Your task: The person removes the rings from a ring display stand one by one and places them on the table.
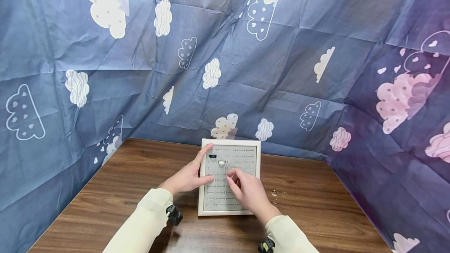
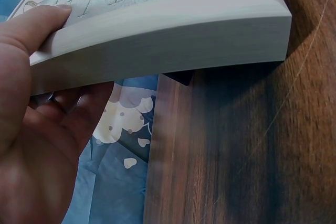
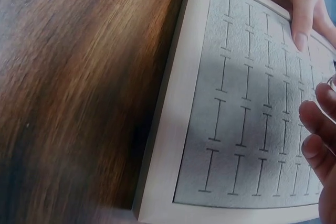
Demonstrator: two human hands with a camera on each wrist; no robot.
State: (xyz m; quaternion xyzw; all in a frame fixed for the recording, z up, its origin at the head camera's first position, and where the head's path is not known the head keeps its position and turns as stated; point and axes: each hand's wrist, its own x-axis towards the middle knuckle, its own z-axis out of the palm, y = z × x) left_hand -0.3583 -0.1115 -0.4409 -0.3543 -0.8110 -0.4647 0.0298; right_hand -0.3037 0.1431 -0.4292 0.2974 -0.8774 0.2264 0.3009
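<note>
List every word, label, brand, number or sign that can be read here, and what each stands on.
None: no readable text shows in any view.
Board: its slits are shaped like a capital I, but are not lettering.
Cloth: printed clouds and hearts, no words seen.
Black ring and white ring: too small to tell any marking.
Wrist cameras: too small to read any label.

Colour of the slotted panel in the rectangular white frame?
Light grey slotted panel; shows best in the head view.
</note>
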